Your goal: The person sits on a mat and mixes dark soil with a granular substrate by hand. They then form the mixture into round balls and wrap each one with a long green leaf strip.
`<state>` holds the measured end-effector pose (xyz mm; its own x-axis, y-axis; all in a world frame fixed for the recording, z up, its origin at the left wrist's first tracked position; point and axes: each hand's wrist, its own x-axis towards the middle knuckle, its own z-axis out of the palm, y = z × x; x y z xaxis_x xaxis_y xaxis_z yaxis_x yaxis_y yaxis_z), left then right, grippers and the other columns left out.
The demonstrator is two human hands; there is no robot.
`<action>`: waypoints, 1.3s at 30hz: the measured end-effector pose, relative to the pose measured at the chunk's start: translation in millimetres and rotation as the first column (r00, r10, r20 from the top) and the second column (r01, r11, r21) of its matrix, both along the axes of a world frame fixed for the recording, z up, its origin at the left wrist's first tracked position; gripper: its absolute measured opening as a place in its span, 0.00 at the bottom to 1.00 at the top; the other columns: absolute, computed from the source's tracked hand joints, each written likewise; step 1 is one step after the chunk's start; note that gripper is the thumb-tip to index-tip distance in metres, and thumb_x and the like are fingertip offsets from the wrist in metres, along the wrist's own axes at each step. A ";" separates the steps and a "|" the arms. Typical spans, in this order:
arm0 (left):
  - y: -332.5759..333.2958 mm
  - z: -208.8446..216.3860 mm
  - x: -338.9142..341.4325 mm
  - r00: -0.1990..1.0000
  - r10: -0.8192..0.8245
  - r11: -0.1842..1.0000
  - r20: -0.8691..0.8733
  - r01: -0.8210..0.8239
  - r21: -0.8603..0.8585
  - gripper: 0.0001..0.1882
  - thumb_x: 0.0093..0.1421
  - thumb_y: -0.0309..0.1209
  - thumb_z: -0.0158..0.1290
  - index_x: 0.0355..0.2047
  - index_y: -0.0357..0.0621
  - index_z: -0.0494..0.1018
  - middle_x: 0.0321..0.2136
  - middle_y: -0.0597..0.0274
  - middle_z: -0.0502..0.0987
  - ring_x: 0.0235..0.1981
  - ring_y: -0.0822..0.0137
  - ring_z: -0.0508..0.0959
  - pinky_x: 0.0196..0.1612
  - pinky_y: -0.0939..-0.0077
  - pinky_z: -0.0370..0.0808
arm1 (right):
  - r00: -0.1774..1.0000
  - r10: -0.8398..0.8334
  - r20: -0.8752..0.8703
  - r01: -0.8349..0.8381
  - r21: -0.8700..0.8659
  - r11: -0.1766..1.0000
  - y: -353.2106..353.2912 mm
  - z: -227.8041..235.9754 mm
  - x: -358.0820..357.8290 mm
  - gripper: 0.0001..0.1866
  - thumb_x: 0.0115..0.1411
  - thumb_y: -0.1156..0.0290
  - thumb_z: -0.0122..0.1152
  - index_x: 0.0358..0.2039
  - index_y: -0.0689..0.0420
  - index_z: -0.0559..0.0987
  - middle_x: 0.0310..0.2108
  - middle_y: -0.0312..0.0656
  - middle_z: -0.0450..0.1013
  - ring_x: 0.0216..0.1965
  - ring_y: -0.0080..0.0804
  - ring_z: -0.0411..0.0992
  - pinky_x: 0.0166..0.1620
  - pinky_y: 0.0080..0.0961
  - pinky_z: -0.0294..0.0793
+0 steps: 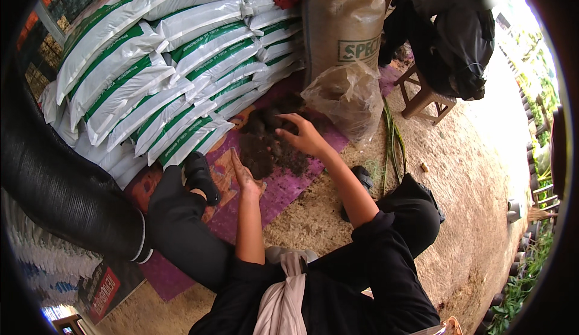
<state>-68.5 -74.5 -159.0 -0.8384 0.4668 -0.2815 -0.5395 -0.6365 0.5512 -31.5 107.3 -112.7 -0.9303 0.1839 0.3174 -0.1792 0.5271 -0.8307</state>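
Observation:
A mound of dark, crumbly soil point(260, 157) lies on a purple patterned mat point(289, 197) in front of me. My left hand point(246, 177) is at the mound's near left side, fingers stretched out and the palm turned toward the soil. Over the right side of the pile, my right hand point(303, 136) has its fingers apart and slightly bent. Neither hand visibly grips anything. Loose crumbs of soil are scattered across the mat around the mound.
White and green filled bags point(199, 45) are stacked at the back left. Behind the soil stand a large tan sack point(338, 15) and a crumpled clear plastic bag point(353, 97). A person in dark clothes point(461, 48) sits on a brown stool point(427, 98). A black roll point(66, 184) lies left.

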 end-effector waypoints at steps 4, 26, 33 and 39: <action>10.7 0.2 6.2 0.994 0.089 0.947 0.056 -0.067 -0.315 0.35 0.59 0.58 0.34 0.56 0.44 0.59 0.52 0.56 0.65 0.52 0.62 0.67 0.54 0.67 0.64 | 0.993 0.106 -0.058 -0.102 0.067 0.992 -25.0 8.5 0.6 0.21 0.55 0.68 0.56 0.50 0.60 0.70 0.46 0.52 0.69 0.47 0.45 0.67 0.51 0.34 0.64; 9.8 -5.9 -4.6 0.997 -0.067 0.998 0.034 0.067 -0.001 0.28 0.61 0.53 0.36 0.50 0.44 0.65 0.42 0.60 0.72 0.41 0.66 0.74 0.45 0.73 0.72 | 0.983 -0.011 -0.182 0.031 0.110 0.993 -52.4 19.3 15.0 0.12 0.53 0.73 0.56 0.39 0.61 0.76 0.41 0.48 0.71 0.44 0.41 0.68 0.49 0.32 0.63; 7.0 -11.5 -4.8 0.993 -0.117 0.990 -0.032 0.113 -0.085 0.22 0.61 0.48 0.41 0.44 0.44 0.69 0.32 0.63 0.75 0.32 0.70 0.76 0.37 0.77 0.74 | 0.982 -0.094 -0.166 0.090 -0.033 0.995 -44.6 14.9 22.6 0.12 0.52 0.76 0.56 0.38 0.64 0.74 0.39 0.47 0.70 0.43 0.41 0.69 0.46 0.28 0.65; 8.3 0.3 6.4 0.990 -0.139 0.984 0.020 0.141 -0.109 0.23 0.60 0.47 0.42 0.43 0.40 0.70 0.35 0.63 0.75 0.35 0.71 0.75 0.40 0.78 0.73 | 0.988 -0.116 -0.105 0.108 -0.080 0.991 -49.9 -1.0 36.4 0.14 0.53 0.75 0.56 0.40 0.64 0.73 0.41 0.47 0.68 0.44 0.39 0.68 0.47 0.27 0.65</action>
